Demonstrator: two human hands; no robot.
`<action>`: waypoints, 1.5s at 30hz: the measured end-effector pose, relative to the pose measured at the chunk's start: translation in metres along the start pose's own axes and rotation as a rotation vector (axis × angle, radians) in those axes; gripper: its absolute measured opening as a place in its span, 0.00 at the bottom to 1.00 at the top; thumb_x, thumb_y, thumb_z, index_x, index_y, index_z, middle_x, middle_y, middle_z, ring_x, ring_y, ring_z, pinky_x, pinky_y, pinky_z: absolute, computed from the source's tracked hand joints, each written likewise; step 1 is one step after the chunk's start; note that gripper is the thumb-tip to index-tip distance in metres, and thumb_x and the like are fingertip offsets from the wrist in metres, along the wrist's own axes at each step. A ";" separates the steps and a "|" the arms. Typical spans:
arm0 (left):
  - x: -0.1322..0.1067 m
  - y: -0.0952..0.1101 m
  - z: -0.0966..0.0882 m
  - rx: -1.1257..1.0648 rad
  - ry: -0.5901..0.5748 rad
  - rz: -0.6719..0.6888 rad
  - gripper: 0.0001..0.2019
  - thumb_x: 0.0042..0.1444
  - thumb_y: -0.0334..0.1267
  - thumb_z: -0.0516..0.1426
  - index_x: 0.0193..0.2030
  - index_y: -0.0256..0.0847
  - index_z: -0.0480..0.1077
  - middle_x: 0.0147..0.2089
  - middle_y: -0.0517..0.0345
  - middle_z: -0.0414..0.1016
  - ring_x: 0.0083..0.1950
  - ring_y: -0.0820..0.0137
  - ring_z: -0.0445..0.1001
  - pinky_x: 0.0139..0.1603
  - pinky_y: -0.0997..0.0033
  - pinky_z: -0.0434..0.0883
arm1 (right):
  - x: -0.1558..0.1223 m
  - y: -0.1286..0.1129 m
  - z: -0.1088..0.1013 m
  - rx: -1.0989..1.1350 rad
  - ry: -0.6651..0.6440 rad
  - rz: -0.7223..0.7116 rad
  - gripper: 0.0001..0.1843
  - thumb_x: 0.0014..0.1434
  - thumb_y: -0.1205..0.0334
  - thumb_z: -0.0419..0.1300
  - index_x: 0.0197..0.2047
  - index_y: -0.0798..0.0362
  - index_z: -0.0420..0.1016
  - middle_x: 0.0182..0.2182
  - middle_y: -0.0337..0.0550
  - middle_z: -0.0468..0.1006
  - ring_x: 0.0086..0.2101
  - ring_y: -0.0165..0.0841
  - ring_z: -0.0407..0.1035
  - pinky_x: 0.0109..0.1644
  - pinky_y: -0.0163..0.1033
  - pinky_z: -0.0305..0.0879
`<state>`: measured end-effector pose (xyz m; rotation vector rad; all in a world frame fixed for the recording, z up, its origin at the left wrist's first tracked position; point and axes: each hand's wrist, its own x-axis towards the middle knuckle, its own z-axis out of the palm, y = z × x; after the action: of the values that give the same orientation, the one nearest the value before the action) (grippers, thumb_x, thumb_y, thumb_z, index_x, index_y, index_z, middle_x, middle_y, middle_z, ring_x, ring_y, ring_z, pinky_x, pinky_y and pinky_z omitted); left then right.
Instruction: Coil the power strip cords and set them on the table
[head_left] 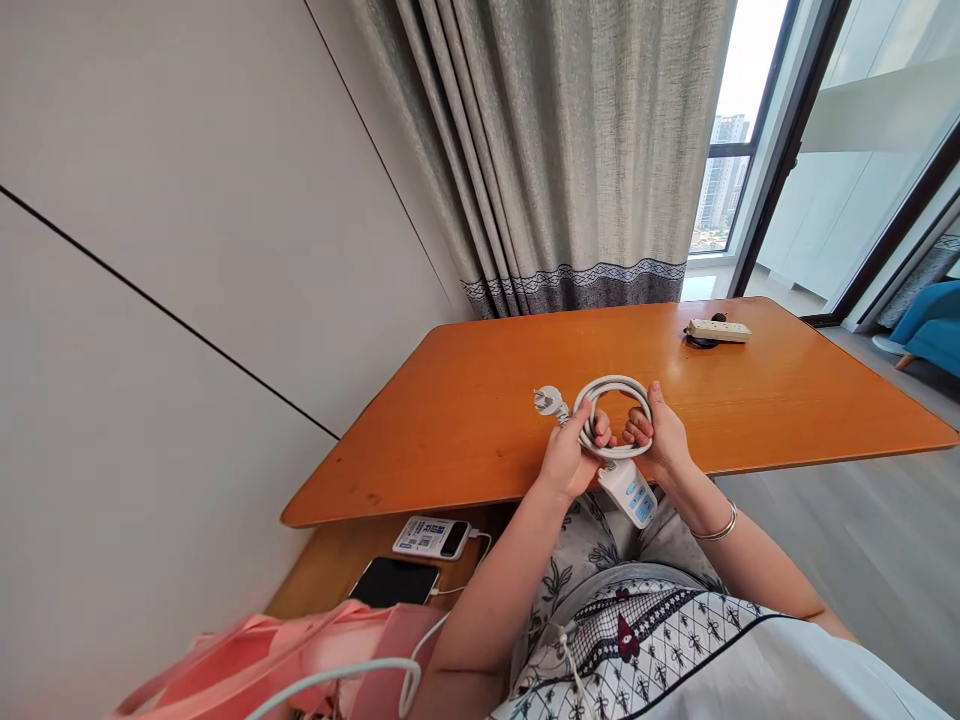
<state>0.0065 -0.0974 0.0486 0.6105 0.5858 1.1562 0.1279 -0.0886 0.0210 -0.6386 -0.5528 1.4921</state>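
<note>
Both my hands hold a white power strip cable wound into a coil (613, 388) just above the near edge of the orange wooden table (465, 420). My left hand (571, 452) is closed round the coil's left side, and the plug (547, 401) sticks out to the left of it. My right hand (664, 435) is closed round the coil's right side; a bracelet is on that wrist. The white socket block (628, 491) of the strip hangs below the coil, between my wrists.
A second white power strip (718, 330) lies at the table's far right. On a lower bench to my left lie a power bank (431, 537) and a dark phone (394, 582), joined by a cable, beside pink fabric (300, 650). Grey curtain and window behind.
</note>
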 end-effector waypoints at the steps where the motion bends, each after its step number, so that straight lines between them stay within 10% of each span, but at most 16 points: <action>1: 0.001 0.001 0.000 -0.019 0.004 -0.001 0.15 0.57 0.42 0.64 0.28 0.38 0.64 0.19 0.71 0.56 0.18 0.82 0.55 0.25 0.79 0.65 | 0.002 0.001 -0.001 -0.020 -0.014 0.016 0.26 0.55 0.34 0.64 0.31 0.52 0.71 0.09 0.23 0.51 0.12 0.22 0.45 0.20 0.30 0.58; 8: 0.002 0.009 0.000 -0.235 0.066 0.052 0.05 0.63 0.34 0.59 0.35 0.36 0.69 0.17 0.75 0.48 0.16 0.84 0.50 0.24 0.84 0.62 | 0.004 0.014 -0.023 -0.268 -0.182 -0.013 0.40 0.50 0.24 0.58 0.49 0.51 0.74 0.28 0.39 0.78 0.29 0.32 0.72 0.35 0.37 0.70; 15: 0.005 0.032 -0.001 -0.201 0.189 0.394 0.11 0.58 0.38 0.64 0.31 0.38 0.67 0.18 0.74 0.49 0.17 0.83 0.52 0.26 0.82 0.64 | -0.014 0.011 -0.054 -1.008 -0.629 0.059 0.32 0.53 0.38 0.66 0.50 0.55 0.72 0.42 0.44 0.78 0.39 0.35 0.70 0.44 0.40 0.66; 24: 0.043 0.013 -0.049 0.438 0.348 0.671 0.23 0.54 0.52 0.63 0.20 0.43 0.57 0.16 0.68 0.56 0.19 0.76 0.61 0.30 0.73 0.70 | -0.052 -0.039 -0.027 -1.922 -0.543 -0.582 0.25 0.61 0.64 0.61 0.61 0.51 0.67 0.42 0.49 0.75 0.41 0.39 0.71 0.44 0.41 0.68; 30: 0.036 0.008 -0.050 0.513 0.091 0.334 0.16 0.51 0.46 0.67 0.24 0.42 0.66 0.18 0.67 0.62 0.22 0.74 0.65 0.27 0.74 0.66 | -0.039 -0.075 -0.008 -1.326 -0.467 -0.718 0.22 0.57 0.58 0.68 0.54 0.47 0.75 0.45 0.47 0.79 0.42 0.40 0.72 0.51 0.46 0.68; 36: 0.027 0.000 -0.045 0.436 -0.083 0.054 0.19 0.45 0.53 0.69 0.34 0.39 0.77 0.26 0.58 0.75 0.29 0.70 0.72 0.29 0.74 0.67 | 0.013 -0.067 -0.001 -0.669 -0.292 -0.382 0.25 0.50 0.60 0.71 0.52 0.48 0.76 0.42 0.40 0.79 0.42 0.34 0.71 0.48 0.39 0.70; 45: 0.032 0.003 -0.055 0.387 -0.056 0.047 0.24 0.44 0.52 0.70 0.44 0.39 0.76 0.27 0.61 0.75 0.21 0.77 0.66 0.23 0.78 0.65 | 0.019 -0.037 -0.023 -0.331 -0.323 0.260 0.25 0.53 0.54 0.68 0.52 0.51 0.72 0.35 0.39 0.81 0.34 0.33 0.76 0.35 0.36 0.74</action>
<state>-0.0251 -0.0589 0.0087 0.9883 0.7579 1.0723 0.1709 -0.0699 0.0290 -0.7504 -1.0105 1.7808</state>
